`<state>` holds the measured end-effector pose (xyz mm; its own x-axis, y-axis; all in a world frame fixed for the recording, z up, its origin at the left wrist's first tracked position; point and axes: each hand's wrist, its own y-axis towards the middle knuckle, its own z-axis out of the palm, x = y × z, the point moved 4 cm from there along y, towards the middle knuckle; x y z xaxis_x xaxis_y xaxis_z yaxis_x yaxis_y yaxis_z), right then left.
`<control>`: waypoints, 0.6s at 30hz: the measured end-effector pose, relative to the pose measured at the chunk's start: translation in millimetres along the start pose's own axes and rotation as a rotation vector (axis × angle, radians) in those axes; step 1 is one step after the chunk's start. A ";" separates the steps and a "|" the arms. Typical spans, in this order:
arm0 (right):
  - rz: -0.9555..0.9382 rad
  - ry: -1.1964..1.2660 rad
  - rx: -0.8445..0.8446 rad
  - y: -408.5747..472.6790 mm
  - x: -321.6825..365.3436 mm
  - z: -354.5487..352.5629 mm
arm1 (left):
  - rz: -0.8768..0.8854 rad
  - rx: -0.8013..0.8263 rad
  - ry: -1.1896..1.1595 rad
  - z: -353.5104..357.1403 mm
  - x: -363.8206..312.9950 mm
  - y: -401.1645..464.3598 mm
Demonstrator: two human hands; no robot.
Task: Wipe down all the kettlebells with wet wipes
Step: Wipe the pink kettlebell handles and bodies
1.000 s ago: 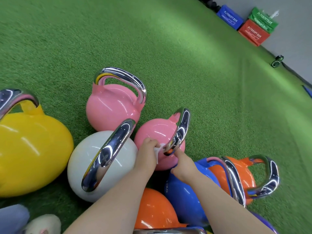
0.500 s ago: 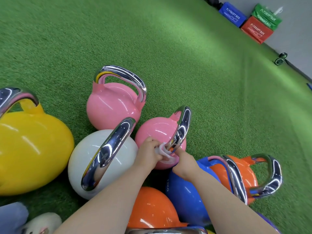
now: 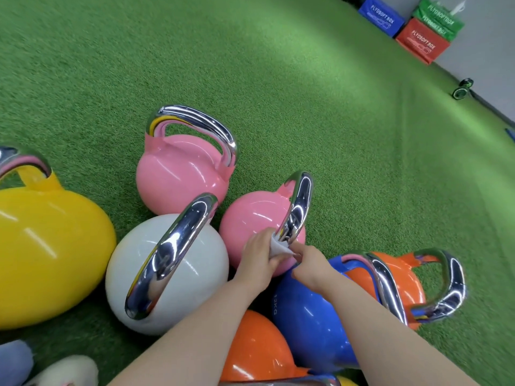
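Observation:
A cluster of kettlebells with chrome handles sits on green turf. The small pink kettlebell (image 3: 255,215) is in the middle. At the near base of its handle, my left hand (image 3: 257,256) and my right hand (image 3: 308,263) both pinch a white wet wipe (image 3: 278,246). Around it stand a larger pink kettlebell (image 3: 178,174), a white one (image 3: 167,271), a big yellow one (image 3: 47,254), a blue one (image 3: 309,321) and two orange ones (image 3: 401,277) (image 3: 256,349). My forearms cover part of the blue and near orange bells.
Green turf (image 3: 348,151) stretches away behind and right of the cluster. Blue, green and red plyo soft boxes (image 3: 420,40) stand by the far wall. A small black wheel (image 3: 462,89) lies near the wall. A shoe (image 3: 64,371) shows at the bottom left.
The wipe was pressed against the handle base; now both hands have drawn it slightly back toward me, stretched between them. The camera shifted a little.

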<state>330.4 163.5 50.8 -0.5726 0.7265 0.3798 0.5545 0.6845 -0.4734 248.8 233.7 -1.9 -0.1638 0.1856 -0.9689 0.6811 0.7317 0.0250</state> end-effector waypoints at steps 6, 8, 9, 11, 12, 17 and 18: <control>-0.006 -0.112 0.028 -0.7 5.1 3.4 | -0.007 -0.096 -0.031 -8.6 5.1 -9.4; -0.006 -0.125 0.025 -0.6 5.5 3.3 | -0.071 -0.138 -0.025 -12.5 13.4 -13.2; -0.008 -0.128 0.022 -0.5 5.6 3.4 | -0.094 -0.165 -0.018 -13.3 16.3 -15.2; -0.015 -0.133 0.011 -0.8 5.8 3.8 | -0.120 -0.215 -0.006 -13.5 17.8 -17.1; -0.018 -0.133 0.005 -1.9 6.3 4.3 | -0.139 -0.237 0.003 -13.7 17.8 -18.5; -0.009 -0.101 0.002 -3.1 5.2 5.2 | -0.282 -0.270 0.067 -12.4 20.8 -23.2; -0.010 -0.098 0.004 -3.2 5.4 5.3 | -0.293 -0.276 0.056 -12.6 21.1 -23.5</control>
<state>322.4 164.8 50.2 -0.6344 0.7104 0.3048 0.5466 0.6911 -0.4729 220.3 228.7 -19.7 -0.3660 -0.0271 -0.9302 0.3840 0.9061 -0.1775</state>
